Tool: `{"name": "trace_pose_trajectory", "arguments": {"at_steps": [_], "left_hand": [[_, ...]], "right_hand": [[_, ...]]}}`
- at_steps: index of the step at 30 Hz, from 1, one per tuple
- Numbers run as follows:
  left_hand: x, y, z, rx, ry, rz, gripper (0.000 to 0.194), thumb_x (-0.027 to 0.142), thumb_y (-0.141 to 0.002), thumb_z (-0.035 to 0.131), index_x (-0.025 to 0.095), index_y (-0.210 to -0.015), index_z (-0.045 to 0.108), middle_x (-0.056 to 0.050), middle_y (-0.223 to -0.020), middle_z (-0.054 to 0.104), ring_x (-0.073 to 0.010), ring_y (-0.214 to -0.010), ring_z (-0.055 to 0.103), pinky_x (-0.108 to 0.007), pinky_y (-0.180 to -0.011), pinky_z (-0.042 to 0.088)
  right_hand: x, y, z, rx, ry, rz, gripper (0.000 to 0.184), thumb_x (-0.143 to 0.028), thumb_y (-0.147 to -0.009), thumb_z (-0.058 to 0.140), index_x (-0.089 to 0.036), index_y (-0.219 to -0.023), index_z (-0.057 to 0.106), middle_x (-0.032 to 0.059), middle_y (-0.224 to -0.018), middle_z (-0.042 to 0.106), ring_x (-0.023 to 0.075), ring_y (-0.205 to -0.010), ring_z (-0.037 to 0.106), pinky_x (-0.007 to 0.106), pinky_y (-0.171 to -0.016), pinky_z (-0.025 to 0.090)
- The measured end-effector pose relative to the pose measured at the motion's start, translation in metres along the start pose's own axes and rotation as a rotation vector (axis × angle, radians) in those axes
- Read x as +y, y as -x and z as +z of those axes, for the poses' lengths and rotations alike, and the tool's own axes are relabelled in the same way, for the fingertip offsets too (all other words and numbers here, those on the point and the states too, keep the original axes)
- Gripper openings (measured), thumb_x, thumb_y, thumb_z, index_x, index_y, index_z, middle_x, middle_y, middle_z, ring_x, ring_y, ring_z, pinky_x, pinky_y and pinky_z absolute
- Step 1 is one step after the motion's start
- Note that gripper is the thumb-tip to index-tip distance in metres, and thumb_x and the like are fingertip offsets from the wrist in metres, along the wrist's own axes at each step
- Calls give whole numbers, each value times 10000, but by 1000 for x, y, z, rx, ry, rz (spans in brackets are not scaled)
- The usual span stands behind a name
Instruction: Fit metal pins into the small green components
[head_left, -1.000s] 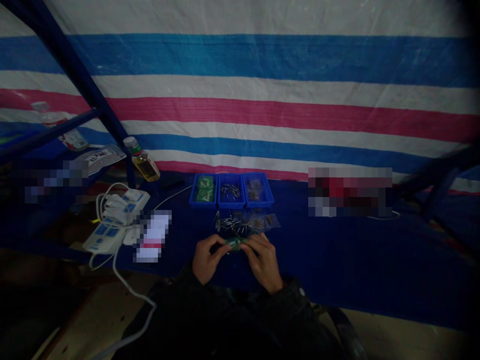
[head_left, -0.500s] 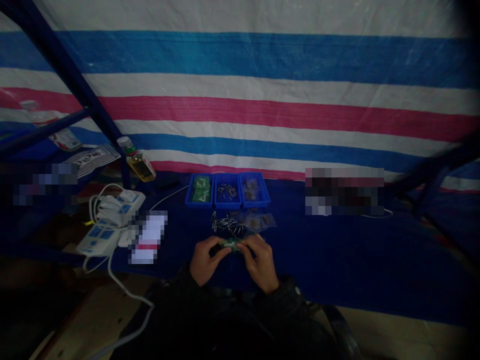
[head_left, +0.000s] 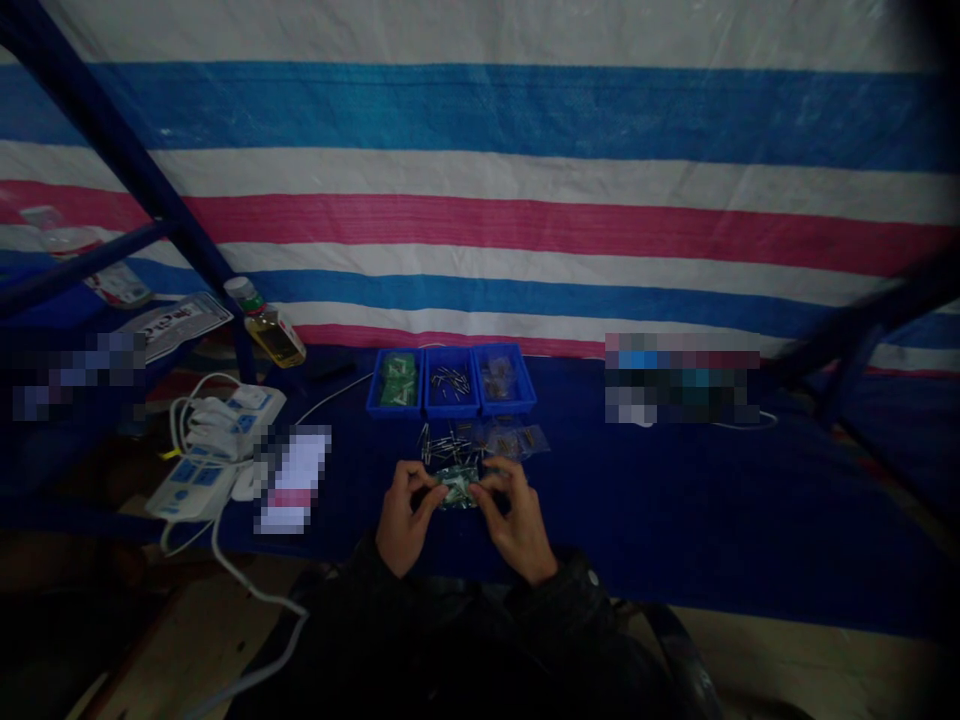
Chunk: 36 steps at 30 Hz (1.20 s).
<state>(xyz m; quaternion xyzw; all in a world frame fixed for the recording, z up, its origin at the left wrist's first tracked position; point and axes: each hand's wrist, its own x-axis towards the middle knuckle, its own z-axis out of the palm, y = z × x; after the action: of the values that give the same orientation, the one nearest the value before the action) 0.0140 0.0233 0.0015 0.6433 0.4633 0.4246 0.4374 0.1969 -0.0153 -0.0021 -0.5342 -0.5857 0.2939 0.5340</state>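
A small green plastic packet (head_left: 457,488) is stretched between my two hands, low over the blue table. My left hand (head_left: 406,515) pinches its left end between thumb and fingers. At the right end, my right hand (head_left: 517,520) grips it the same way. Just beyond the packet lie several loose thin metal pins (head_left: 448,446), with clear bags (head_left: 517,438) of small parts to their right. Behind these stand three joined blue bins: the left bin (head_left: 395,410) holds green packets, the middle bin (head_left: 451,409) metal pins, the right bin (head_left: 507,406) clear bags.
Power strips (head_left: 217,450) with plugs and white cables lie on the left, beside a blurred-out phone (head_left: 294,480). A bottle of yellow liquid (head_left: 266,325) leans at the back left. A pixelated object (head_left: 682,380) sits at the back right, before a striped tarp (head_left: 480,220).
The green packet has turned flatter toward me, showing more of its face, and my fingers have spread toward its ends. The whole view has shifted slightly.
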Motion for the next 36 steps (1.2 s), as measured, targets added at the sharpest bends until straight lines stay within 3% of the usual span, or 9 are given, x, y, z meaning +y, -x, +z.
{"name": "trace_pose_trajectory", "arguments": {"at_steps": [7,10,13,16,20,23,28,31,36], "left_hand": [[1,-2,-3,-72,-22,71,200,290,-986,583,204,-1101,722,-80,-1081,739,-232,-1043,693,-323,-927,509],[0,-3,-5,-59,-7,70,180,286,-939,666,203,-1083,733,-77,-1030,740,-232,-986,699,-325,-886,524],[0,-3,-7,-16,-63,92,125,304,-920,694,188,-904,739,-54,-887,691,-197,-838,665,-302,-790,509],[3,-3,-6,-6,-85,113,178,324,-929,677,177,-832,705,-55,-899,657,-185,-823,636,-296,-775,491],[2,-2,-3,-12,-22,50,145,317,-909,702,189,-938,639,-23,-864,669,-173,-793,650,-281,-770,498],[1,-1,-3,-11,-6,36,155,311,-898,715,191,-959,638,-27,-893,686,-172,-785,660,-274,-754,506],[3,-2,-6,-101,-24,65,219,280,-1005,549,216,-1068,749,-74,-1025,733,-221,-978,685,-325,-884,511],[4,-4,-7,-82,-3,74,213,274,-977,604,233,-1124,752,-81,-1071,733,-232,-994,690,-342,-890,521],[3,-3,-7,-1,-72,125,116,299,-902,713,220,-939,790,-79,-953,713,-234,-922,670,-335,-815,526]], "right_hand": [[-8,1,-9,-29,63,-92,277,-209,-993,484,-239,-1142,715,53,-987,772,217,-871,725,347,-810,555],[-9,0,-8,-25,59,-95,246,-224,-973,539,-238,-1150,709,41,-931,767,202,-801,711,335,-768,553],[-10,-2,-6,-14,93,-88,125,-290,-957,619,-222,-910,712,16,-744,690,171,-650,631,303,-662,519],[-11,-4,-4,-37,121,-88,295,-307,-981,590,-211,-702,595,22,-742,624,156,-647,584,286,-625,483],[-5,-3,-1,11,48,-28,103,-298,-960,622,-222,-896,594,15,-800,659,161,-684,624,283,-650,513],[-1,-1,0,38,9,-24,139,-293,-948,641,-225,-1066,612,9,-795,695,173,-691,659,294,-675,540],[-7,0,-5,-14,78,-104,213,-221,-992,529,-245,-1064,728,50,-936,762,207,-823,719,340,-780,559],[-11,-1,-6,0,92,-79,225,-216,-974,549,-258,-1071,747,46,-945,773,216,-852,729,355,-819,566],[-6,3,-2,-31,101,-73,173,-286,-978,610,-236,-892,752,32,-784,741,181,-675,675,306,-678,554]]}}
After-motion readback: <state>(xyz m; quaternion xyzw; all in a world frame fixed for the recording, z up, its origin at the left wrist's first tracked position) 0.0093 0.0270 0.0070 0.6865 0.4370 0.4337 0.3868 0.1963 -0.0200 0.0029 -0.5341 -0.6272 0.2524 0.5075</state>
